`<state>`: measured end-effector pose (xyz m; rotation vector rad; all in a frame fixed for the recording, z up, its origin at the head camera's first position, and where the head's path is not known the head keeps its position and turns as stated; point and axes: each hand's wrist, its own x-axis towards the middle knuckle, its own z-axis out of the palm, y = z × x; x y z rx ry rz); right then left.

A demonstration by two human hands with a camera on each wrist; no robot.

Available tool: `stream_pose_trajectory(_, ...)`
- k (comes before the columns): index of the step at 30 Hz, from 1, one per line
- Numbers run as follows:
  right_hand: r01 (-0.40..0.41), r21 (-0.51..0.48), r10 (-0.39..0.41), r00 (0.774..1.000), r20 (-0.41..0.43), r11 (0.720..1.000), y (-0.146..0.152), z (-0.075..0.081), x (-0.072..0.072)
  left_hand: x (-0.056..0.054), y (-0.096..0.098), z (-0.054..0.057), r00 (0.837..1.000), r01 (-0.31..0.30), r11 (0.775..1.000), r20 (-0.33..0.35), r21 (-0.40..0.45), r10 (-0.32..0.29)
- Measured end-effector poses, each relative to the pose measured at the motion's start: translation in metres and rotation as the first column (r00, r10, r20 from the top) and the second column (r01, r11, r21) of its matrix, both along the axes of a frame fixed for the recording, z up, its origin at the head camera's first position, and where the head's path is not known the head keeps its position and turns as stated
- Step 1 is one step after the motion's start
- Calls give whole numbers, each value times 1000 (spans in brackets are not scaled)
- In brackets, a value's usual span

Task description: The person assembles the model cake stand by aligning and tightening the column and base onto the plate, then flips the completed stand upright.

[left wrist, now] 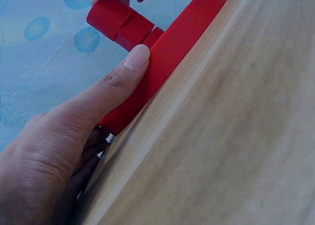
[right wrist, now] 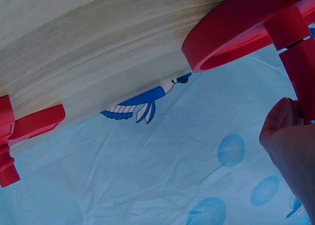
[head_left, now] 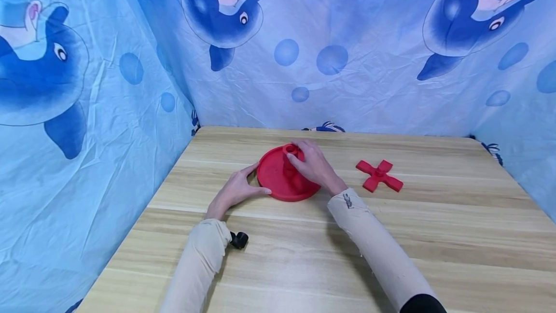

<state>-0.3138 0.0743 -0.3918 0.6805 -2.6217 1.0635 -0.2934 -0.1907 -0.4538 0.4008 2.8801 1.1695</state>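
Note:
A round red tray point(head_left: 272, 177) with a raised rim lies on the wooden table. From its middle rises a red hollow tube point(head_left: 287, 167). In the right wrist view a thin dark seam parts the upper tube point(right wrist: 299, 65) from the short post point(right wrist: 285, 28) below. My left hand point(head_left: 236, 190) holds the tray's left edge, thumb at the front of the rim and fingers round the far side. My right hand point(head_left: 316, 165) grips the tube near its top. Its fingertips are partly hidden behind the tube.
To the right on the table point(head_left: 434, 235) lies a red cross-shaped piece point(head_left: 379, 176) with a short central peg. A small black object point(head_left: 239, 240) sits by the left cuff. Blue dolphin-print cloth point(head_left: 347, 95) hangs behind and at both sides.

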Motion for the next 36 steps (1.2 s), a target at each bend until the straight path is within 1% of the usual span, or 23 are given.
stream_pose_trajectory(8,30,-7,-30,1000,-2,1000,0,0,0,0,1,0,1000,3,1000,-2,6,-3)
stream_pose_trajectory(16,14,-17,-15,1000,-26,1000,0,-3,1,0,-1,-1,1000,9,1000,-14,4,-9)
stream_pose_trajectory(20,40,-23,-40,999,-4,999,-1,-3,1,0,-1,1,1000,11,1000,-15,0,-11)
stream_pose_trajectory(24,49,-12,-48,999,14,999,0,-1,2,0,0,0,1000,8,1000,-12,-6,-8)
stream_pose_trajectory(28,36,0,-36,999,4,999,1,0,3,-1,-1,0,1000,9,1000,-16,-8,-9)
stream_pose_trajectory(32,-7,-1,7,1000,-13,1000,1,-1,2,-1,-1,0,1000,8,1000,-21,-10,-8)
stream_pose_trajectory(34,-24,-7,24,1000,-11,1000,1,-2,2,0,-1,0,1000,9,1000,-22,-11,-10)
stream_pose_trajectory(36,-25,-12,25,1000,-2,1000,0,-3,2,0,-1,0,1000,10,1000,-20,-8,-10)
